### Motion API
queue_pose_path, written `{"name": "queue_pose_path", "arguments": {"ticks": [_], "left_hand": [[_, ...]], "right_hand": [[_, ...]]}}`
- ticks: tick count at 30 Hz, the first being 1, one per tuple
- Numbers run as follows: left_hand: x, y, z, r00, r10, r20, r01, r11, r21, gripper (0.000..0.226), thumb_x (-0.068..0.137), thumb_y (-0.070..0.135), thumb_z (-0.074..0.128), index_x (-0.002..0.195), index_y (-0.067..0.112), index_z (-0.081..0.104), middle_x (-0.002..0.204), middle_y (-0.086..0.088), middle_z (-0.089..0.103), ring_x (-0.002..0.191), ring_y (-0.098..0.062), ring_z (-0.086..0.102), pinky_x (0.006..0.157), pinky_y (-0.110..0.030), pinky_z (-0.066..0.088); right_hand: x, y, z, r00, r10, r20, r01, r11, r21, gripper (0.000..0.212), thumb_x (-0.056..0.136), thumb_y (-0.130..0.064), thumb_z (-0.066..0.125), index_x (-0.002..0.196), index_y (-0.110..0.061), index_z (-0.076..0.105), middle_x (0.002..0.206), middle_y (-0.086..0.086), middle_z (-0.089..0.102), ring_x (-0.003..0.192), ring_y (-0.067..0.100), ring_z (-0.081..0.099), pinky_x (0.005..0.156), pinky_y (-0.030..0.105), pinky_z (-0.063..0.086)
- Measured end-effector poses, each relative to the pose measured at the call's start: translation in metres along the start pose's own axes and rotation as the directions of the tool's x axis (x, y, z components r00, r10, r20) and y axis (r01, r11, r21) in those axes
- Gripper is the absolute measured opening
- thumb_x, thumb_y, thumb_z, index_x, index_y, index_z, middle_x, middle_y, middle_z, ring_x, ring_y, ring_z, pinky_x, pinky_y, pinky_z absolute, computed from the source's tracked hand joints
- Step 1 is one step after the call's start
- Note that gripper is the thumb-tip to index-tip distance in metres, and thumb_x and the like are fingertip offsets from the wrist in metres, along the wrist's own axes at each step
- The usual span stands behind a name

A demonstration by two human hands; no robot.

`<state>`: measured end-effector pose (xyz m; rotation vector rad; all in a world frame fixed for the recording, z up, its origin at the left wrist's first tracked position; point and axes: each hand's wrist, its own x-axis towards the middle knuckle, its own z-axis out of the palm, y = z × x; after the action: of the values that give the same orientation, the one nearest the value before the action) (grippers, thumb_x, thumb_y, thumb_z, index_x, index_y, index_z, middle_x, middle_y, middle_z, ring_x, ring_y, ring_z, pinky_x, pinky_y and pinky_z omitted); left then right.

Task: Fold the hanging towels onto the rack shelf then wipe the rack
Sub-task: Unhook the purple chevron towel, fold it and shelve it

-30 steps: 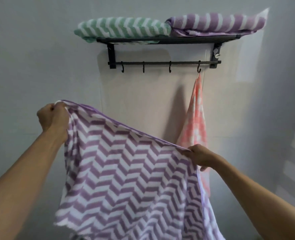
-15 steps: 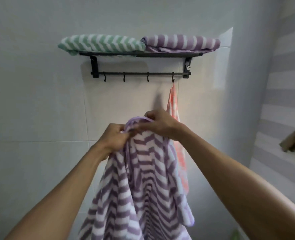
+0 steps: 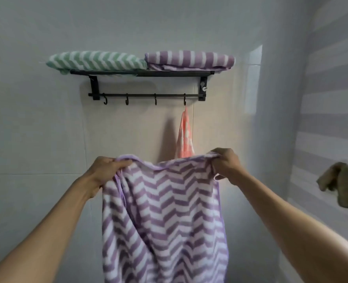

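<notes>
I hold a purple-and-white chevron towel [image 3: 165, 211] up in front of me, doubled over and hanging down. My left hand [image 3: 104, 170] grips its top left corner and my right hand [image 3: 225, 164] grips its top right corner. Above on the wall is a black rack [image 3: 142, 73] with a hook bar [image 3: 148, 95]. On its shelf lie a folded green-and-white towel [image 3: 95, 61] at the left and a folded purple striped towel [image 3: 189, 60] at the right. A pink-and-white towel [image 3: 185, 137] hangs from the rightmost hook, its lower part hidden behind the held towel.
Three hooks [image 3: 126, 101] on the bar are bare. A brownish cloth [image 3: 340, 184] lies on a ledge at the right, by a striped wall. The tiled wall stands close behind the rack.
A second ago the towel was spread wide. My hands then met to double it over, and have now moved apart again, holding the halved towel by its top corners.
</notes>
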<state>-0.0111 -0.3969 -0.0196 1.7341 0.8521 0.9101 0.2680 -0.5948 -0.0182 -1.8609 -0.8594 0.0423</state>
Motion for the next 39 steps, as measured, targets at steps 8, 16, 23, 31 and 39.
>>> {"name": "queue_pose_path", "arguments": {"ticks": [8, 16, 23, 31, 39], "left_hand": [[-0.007, 0.036, 0.059, 0.939, 0.127, 0.32, -0.086, 0.986, -0.14, 0.032, 0.098, 0.04, 0.057, 0.123, 0.022, 0.066, 0.115, -0.006, 0.071, 0.1, -0.021, 0.065, 0.092, -0.046, 0.052], [-0.003, 0.036, 0.065, 0.882, 0.169, 0.441, -0.105, 0.981, -0.166, 0.029, 0.103, 0.013, 0.046, 0.116, 0.0, 0.069, 0.114, -0.021, 0.069, 0.104, -0.036, 0.064, 0.101, -0.048, 0.05], [0.015, 0.042, 0.044, 0.938, 0.337, 0.076, -0.332, 0.94, -0.08, 0.049, 0.085, 0.037, 0.073, 0.095, -0.008, 0.057, 0.081, -0.012, 0.061, 0.074, -0.02, 0.058, 0.068, -0.035, 0.048], [0.019, 0.049, 0.045, 0.893, 0.447, 0.049, -0.449, 0.892, 0.046, 0.023, 0.09, 0.012, 0.072, 0.087, -0.009, 0.061, 0.068, 0.029, 0.067, 0.061, 0.008, 0.058, 0.058, -0.008, 0.042], [0.015, 0.027, -0.006, 0.942, 0.187, 0.277, -0.228, 0.966, 0.122, 0.029, 0.076, 0.027, 0.085, 0.085, 0.005, 0.069, 0.084, -0.009, 0.076, 0.076, -0.024, 0.073, 0.071, -0.034, 0.06]], "right_hand": [[-0.002, -0.106, 0.008, 0.819, -0.465, 0.334, 0.291, 0.841, 0.456, 0.026, 0.098, 0.006, 0.051, 0.105, -0.011, 0.069, 0.101, 0.014, 0.068, 0.093, 0.028, 0.07, 0.086, 0.041, 0.06], [0.003, -0.108, 0.019, 0.726, -0.499, 0.473, 0.14, 0.781, 0.609, 0.027, 0.102, 0.001, 0.047, 0.104, -0.01, 0.072, 0.095, 0.011, 0.071, 0.09, 0.027, 0.069, 0.076, 0.035, 0.059], [0.01, -0.082, 0.001, 0.802, -0.249, 0.543, 0.021, 0.92, 0.391, 0.027, 0.101, 0.003, 0.049, 0.116, -0.003, 0.071, 0.111, 0.023, 0.072, 0.096, 0.035, 0.072, 0.078, 0.041, 0.062], [-0.009, -0.096, 0.026, 0.748, -0.107, 0.655, -0.338, 0.788, 0.514, 0.032, 0.097, -0.024, 0.049, 0.107, -0.007, 0.074, 0.1, 0.012, 0.074, 0.088, 0.028, 0.069, 0.089, 0.043, 0.057], [0.017, -0.094, 0.04, 0.988, -0.152, -0.014, 0.148, 0.929, 0.341, 0.018, 0.084, -0.003, 0.072, 0.08, -0.02, 0.07, 0.081, 0.003, 0.066, 0.071, 0.02, 0.058, 0.066, 0.033, 0.051]]}}
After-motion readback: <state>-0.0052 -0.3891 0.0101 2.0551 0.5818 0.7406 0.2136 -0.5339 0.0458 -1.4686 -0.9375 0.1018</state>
